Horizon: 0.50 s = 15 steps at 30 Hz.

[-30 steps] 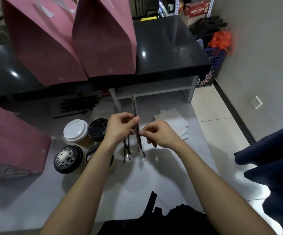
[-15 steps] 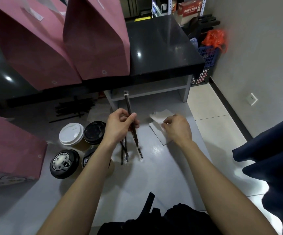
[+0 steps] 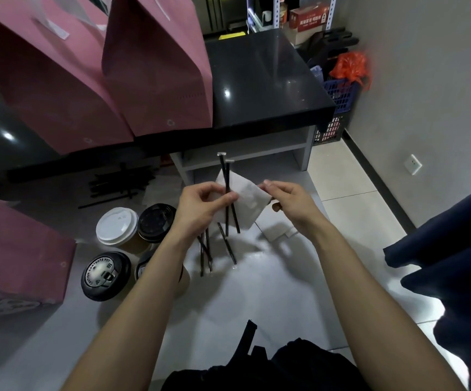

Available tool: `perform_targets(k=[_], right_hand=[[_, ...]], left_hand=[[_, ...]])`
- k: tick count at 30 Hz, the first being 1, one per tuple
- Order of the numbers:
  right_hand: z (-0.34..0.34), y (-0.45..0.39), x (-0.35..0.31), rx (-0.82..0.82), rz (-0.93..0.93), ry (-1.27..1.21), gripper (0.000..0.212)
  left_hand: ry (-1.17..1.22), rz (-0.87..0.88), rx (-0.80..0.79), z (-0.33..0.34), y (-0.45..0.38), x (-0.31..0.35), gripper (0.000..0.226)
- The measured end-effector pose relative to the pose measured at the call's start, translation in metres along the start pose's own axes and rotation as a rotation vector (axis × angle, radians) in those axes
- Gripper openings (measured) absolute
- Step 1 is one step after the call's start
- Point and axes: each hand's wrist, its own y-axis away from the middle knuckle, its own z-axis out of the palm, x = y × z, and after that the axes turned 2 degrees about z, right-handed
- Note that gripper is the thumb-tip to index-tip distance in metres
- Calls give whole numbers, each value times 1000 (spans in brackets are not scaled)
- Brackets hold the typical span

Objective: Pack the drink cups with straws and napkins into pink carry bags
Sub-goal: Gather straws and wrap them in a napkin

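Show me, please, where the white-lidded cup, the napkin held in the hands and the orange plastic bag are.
white-lidded cup point(image 3: 116, 225): head view, centre of its white lid.
napkin point(image 3: 250, 198): head view, bare middle of the sheet, right of the straws.
orange plastic bag point(image 3: 350, 67): head view, middle of its crumpled body.

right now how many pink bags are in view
3. Two pink bags stand side by side on the black counter, one at the far left and one beside it nearer the middle. A third sits lower at the left edge, beside the cups; it is partly cut off.
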Motion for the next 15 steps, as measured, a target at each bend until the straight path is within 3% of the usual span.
perform_targets(k=[3,5,7,10,15], right_hand=[[-3,-2,23,185,-96,550,18],[-2,0,36,135,-78,933,34],[2,0,48,101,-87,1142,32],[5,0,56,110,-123,1194,20],[6,2,60,112,-115,1158,24]], left_hand=[[-17,42,50,-3,-1,-3,44],[-26,67,60,-6,-3,-7,49],[-32,65,79,-9,-6,-12,46],[-52,62,102,-13,-8,-15,43],[-54,66,128,-18,-10,-18,45]])
